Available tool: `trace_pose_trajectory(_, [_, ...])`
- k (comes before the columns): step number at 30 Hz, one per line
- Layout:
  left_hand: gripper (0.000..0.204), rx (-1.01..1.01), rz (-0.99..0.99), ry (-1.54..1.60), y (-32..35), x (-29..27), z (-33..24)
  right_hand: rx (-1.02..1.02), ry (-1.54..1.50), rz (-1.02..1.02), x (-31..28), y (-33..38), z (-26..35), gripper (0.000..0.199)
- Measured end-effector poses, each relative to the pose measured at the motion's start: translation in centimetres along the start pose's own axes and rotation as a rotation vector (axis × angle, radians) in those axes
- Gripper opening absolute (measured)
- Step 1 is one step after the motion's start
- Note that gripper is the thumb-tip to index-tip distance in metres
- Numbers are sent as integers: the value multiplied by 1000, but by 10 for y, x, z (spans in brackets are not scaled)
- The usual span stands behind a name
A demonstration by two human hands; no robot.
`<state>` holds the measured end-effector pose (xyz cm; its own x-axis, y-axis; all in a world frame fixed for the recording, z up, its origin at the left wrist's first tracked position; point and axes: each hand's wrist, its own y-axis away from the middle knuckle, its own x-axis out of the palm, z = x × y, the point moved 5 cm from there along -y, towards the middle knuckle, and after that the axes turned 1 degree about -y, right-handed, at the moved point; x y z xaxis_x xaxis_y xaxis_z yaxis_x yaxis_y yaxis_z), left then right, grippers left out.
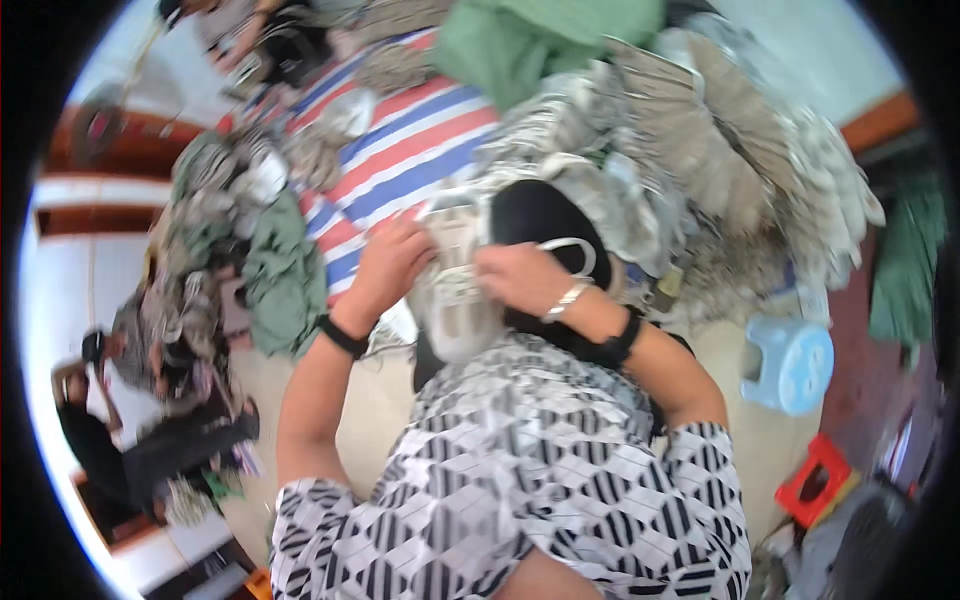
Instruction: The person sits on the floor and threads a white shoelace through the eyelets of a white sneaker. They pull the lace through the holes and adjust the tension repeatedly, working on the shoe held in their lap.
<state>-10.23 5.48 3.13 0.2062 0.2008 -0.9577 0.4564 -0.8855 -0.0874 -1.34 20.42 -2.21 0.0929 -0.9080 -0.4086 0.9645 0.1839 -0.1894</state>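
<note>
A pale grey-beige fabric piece (pixel 462 325), long with a rounded near end, lies in front of my body. Its details are smeared by motion, so its exact kind cannot be told. At its upper left edge, the fingers of my left hand (pixel 402 252) are curled closed on it. My right hand (pixel 522 276) pinches its right side, the fingertips partly blurred. Close by the right hand is a black rounded surface (pixel 540 215), crossed by a thin white loop (pixel 575 250).
Heaped beige-grey pieces (pixel 690 120) lie at the far right beside green cloth (pixel 550 45). A striped sheet (pixel 410 145) spreads ahead. More cloth (pixel 280 275) is piled left. A blue stool (pixel 792 365) and red stool (pixel 815 480) stand right. Other people (pixel 110 420) are at left.
</note>
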Motion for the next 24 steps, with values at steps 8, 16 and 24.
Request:
trace_pose_trajectory(8, [8,-57,-44,-18,9,-11,13,103,248,-101,-10,-23,21,4])
trace_pose_trajectory(16, [5,-6,-135,-65,5,0,9,195,103,-225,-1,-36,20,7])
trace_pose_trajectory(24, [8,-53,-54,-214,1,5,-3,239,75,-356,-27,-13,-2,5])
